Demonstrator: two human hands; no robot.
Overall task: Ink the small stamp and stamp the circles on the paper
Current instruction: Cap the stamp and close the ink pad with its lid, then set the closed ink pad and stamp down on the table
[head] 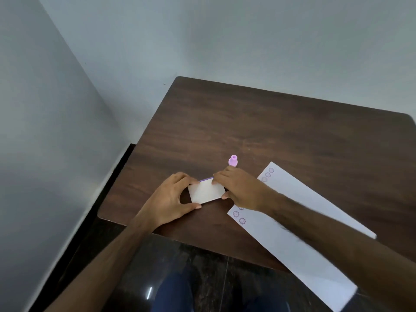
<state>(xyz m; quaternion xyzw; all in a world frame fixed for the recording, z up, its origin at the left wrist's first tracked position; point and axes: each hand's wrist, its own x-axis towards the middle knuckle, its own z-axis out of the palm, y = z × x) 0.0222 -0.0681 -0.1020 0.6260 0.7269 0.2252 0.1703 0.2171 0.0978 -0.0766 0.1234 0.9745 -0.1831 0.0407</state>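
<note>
Both my hands grip the white ink pad [206,191] on the dark tabletop [270,127]: left hand [172,199] pinching its near-left corner, right hand [242,190] holding its right end. The pink stamp [233,160] stands just beyond my right fingers; the paper [299,221], partly stamped, lies to the right.

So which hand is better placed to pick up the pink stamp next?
The right hand. The pink stamp stands just beyond its fingertips, while the left hand is farther away, holding the white ink pad case at its left end. Both hands touch the case.
</note>
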